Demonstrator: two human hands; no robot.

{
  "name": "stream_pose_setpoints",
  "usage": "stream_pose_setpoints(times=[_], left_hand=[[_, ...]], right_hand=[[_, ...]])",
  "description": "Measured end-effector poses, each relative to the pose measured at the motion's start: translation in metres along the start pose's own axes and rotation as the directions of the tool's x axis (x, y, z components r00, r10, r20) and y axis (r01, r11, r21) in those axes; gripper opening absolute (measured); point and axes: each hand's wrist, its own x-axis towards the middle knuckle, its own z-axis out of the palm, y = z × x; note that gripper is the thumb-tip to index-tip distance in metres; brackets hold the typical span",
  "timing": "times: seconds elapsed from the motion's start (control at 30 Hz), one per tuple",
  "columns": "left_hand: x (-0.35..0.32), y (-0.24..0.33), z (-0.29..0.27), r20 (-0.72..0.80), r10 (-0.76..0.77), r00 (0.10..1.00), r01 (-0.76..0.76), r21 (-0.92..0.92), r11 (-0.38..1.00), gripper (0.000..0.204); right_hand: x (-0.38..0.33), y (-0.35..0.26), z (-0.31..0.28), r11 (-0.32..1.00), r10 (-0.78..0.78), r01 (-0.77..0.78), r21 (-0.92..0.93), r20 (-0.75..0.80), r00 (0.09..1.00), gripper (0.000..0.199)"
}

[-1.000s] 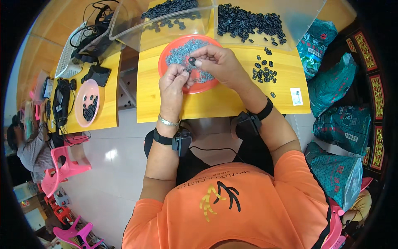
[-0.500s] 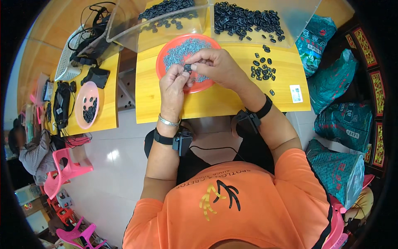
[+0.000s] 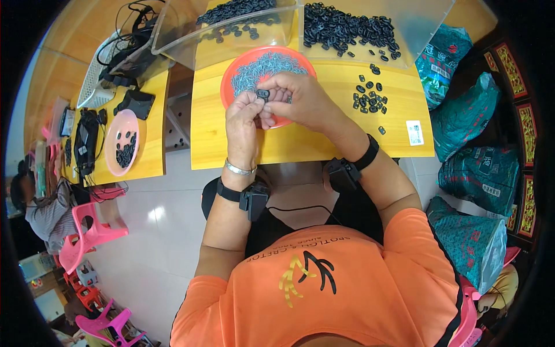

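Note:
Both my hands meet over the near part of a red bowl [image 3: 226, 95] filled with silvery screws [image 3: 260, 68]. Between the thumb and finger of my left hand [image 3: 243, 113] is a small black oval plastic piece [image 3: 263, 93] with holes in it. My right hand [image 3: 300, 98] is closed against it from the other side, fingers curled; what its fingertips pinch is hidden. To the right on the yellow table [image 3: 324, 141] lies a loose group of similar black pieces [image 3: 370, 98].
Clear plastic bins [image 3: 428, 43] of black pieces stand at the back. On the left table are a pink bowl [image 3: 121, 168] with black parts, a white basket [image 3: 95, 81] and cables. Teal sacks [image 3: 474, 176] line the right side. A pink chair [image 3: 95, 231] and a person [image 3: 49, 211] are at left.
My right hand has shifted and its fingers curl lower beside the black piece, which shows more plainly now. My left hand keeps its pinch on it.

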Motion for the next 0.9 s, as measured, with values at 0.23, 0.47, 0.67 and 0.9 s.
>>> stream_pose_setpoints(times=[0.23, 0.47, 0.67, 0.9], left_hand=[[-0.001, 0.006, -0.001, 0.047, -0.005, 0.999, 0.004, 0.023, 1.000, 0.012], [0.000, 0.007, 0.001, 0.138, 0.007, 0.990, -0.017, 0.076, 0.997, 0.019], [-0.004, 0.003, 0.009, 0.043, -0.005, 0.999, 0.004, 0.028, 1.000, 0.021], [-0.002, 0.005, 0.001, 0.123, 0.002, 0.992, 0.000, -0.016, 1.000, 0.024]], right_hand=[[-0.002, -0.008, -0.005, 0.998, 0.013, -0.012, -0.068, 0.017, 1.000, 0.028], [-0.002, -0.011, -0.006, 0.994, -0.030, 0.032, -0.100, 0.017, 0.999, 0.027], [-0.003, -0.010, -0.003, 0.895, -0.251, 0.225, -0.385, -0.020, 0.968, 0.026], [-0.003, -0.011, -0.004, 0.769, -0.392, 0.362, -0.527, 0.058, 0.918, 0.025]])
